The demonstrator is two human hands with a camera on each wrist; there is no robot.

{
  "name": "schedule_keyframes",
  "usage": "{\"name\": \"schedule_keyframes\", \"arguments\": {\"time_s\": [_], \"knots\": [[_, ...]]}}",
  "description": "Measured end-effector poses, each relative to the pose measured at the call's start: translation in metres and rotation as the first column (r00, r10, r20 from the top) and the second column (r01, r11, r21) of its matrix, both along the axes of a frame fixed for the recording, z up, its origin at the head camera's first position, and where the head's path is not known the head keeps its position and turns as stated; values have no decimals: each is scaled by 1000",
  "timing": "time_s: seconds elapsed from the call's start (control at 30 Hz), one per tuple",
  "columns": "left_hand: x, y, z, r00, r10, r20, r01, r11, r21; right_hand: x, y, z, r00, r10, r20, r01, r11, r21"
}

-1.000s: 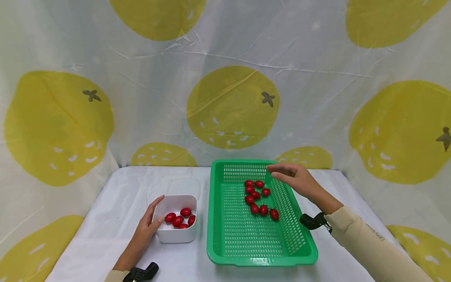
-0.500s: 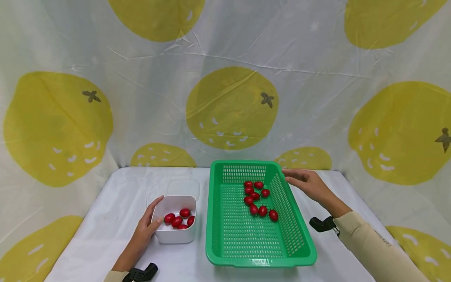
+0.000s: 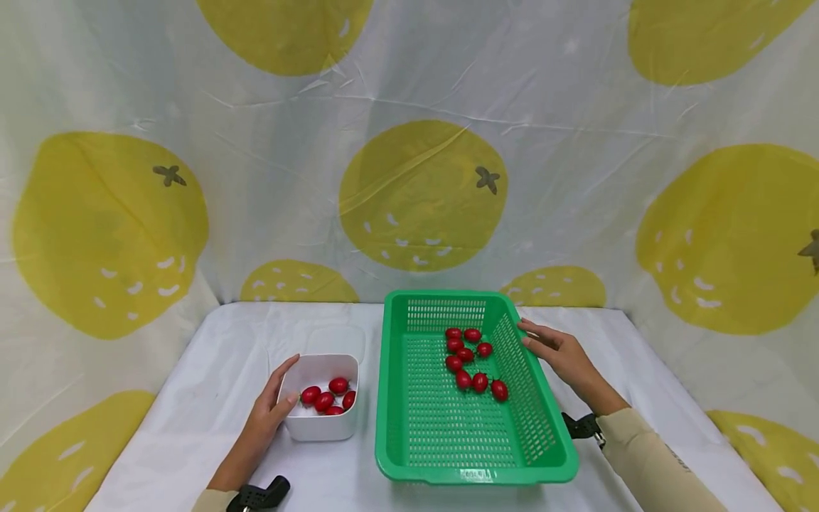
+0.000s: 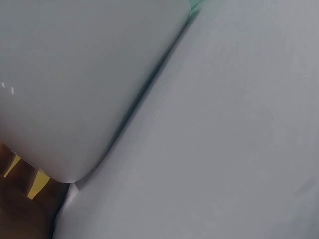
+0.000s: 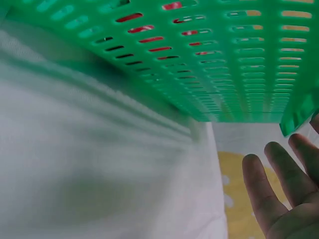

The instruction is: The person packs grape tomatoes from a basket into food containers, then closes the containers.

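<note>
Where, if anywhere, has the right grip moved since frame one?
Yes, the right grip went rightward and slightly nearer, from over the green basket to its right rim.

The left hand [image 3: 266,411] curves in a grip, thumb apart from fingers, while the right hand [image 3: 566,357] extends its fingers.

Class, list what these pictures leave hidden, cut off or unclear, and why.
Head view: front tomato in the white box, partly behind the front wall.
Head view: marking on the green basket, too small to read.
Left wrist view: left hand, mostly cut off at bottom left.
Right wrist view: the basket's tomatoes, mostly hidden by its slotted wall.
</note>
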State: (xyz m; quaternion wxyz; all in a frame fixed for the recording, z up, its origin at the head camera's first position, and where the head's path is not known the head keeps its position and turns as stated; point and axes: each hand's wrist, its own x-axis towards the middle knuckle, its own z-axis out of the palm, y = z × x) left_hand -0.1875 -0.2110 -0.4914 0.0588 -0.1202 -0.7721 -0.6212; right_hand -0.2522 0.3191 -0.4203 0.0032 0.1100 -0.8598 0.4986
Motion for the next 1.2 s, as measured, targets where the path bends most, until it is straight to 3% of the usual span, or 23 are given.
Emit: {"name": "schedule_keyframes", "arguments": {"time_s": [0.17, 0.33, 0.6, 0.9, 1.2], "knots": [[-2, 0, 0, 1000, 11, -19, -11, 1000, -4, 0, -2, -13, 1000, -25, 4, 25, 998, -59], [-4, 1, 2, 999, -14, -41, 14, 1000, -13, 1, -2, -23, 998, -65, 13, 66, 991, -118], [-6, 2, 2, 999, -28, -46, 28, 999, -18, 6, -9, -30, 993, -103, 49, 113, 946, -304], [-6, 3, -3, 998, -12, -54, 11, 1000, -15, 5, -12, -31, 984, -156, 92, 177, 930, -321], [1, 1, 2, 1000, 23, -11, -23, 999, -24, 4, -18, -34, 979, -182, 92, 203, 897, -393]]}}
